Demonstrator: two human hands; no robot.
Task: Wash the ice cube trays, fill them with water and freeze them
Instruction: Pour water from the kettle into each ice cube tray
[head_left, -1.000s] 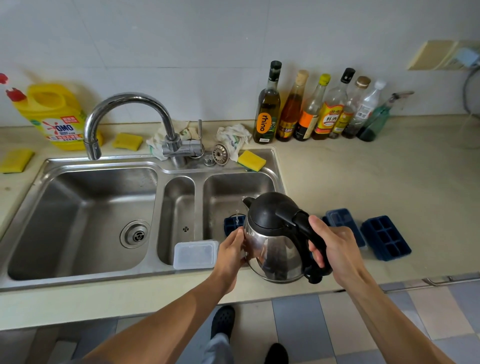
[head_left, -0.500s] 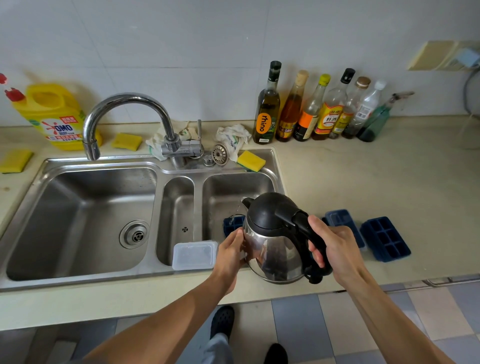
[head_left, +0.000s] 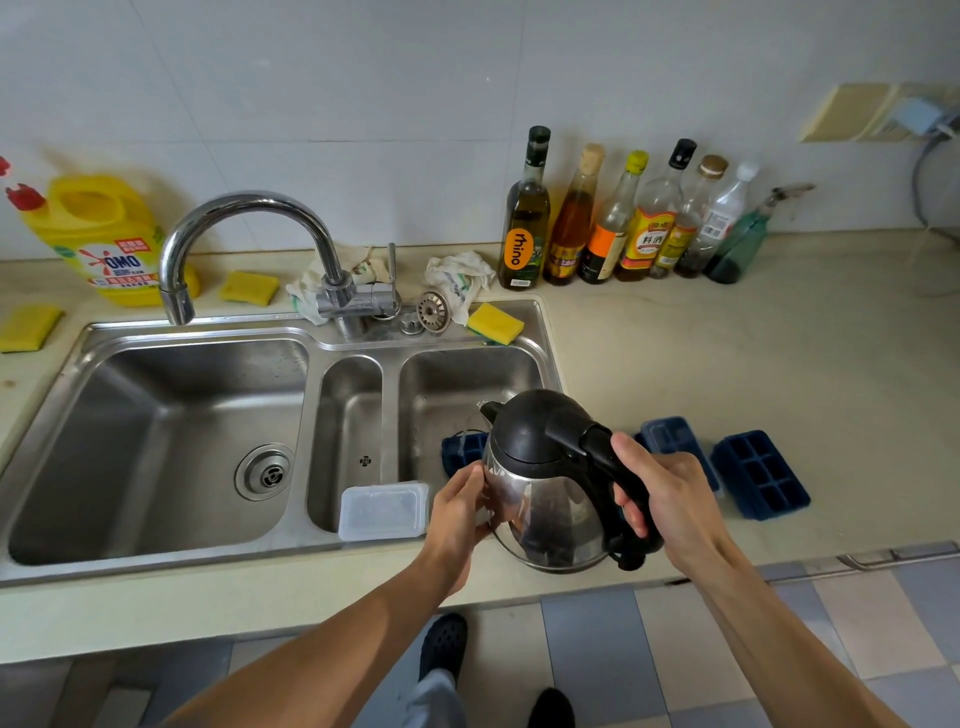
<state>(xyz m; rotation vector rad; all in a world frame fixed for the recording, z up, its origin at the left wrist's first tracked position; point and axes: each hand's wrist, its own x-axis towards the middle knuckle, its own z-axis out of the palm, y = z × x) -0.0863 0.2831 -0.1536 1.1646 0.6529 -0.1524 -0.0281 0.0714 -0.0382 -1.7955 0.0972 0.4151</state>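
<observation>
A steel kettle (head_left: 545, 499) with a black lid is held over the counter's front edge, tipped with its spout toward the right sink basin. My right hand (head_left: 670, 499) grips its black handle. My left hand (head_left: 457, 512) presses flat against the kettle's left side. A thin stream of water arcs from the spout onto a dark blue ice cube tray (head_left: 462, 451) in the right basin, mostly hidden behind the kettle. Two more blue trays lie on the counter to the right: one (head_left: 675, 441) partly behind my right hand, the other (head_left: 759, 474) further right.
A clear plastic lid (head_left: 383, 511) rests on the steel sink rim (head_left: 156, 564). The faucet (head_left: 244, 218) arches over the left basin. Sponges (head_left: 494, 323), rags, a strainer and a yellow detergent jug (head_left: 101, 239) line the back; several bottles (head_left: 613, 218) stand against the wall.
</observation>
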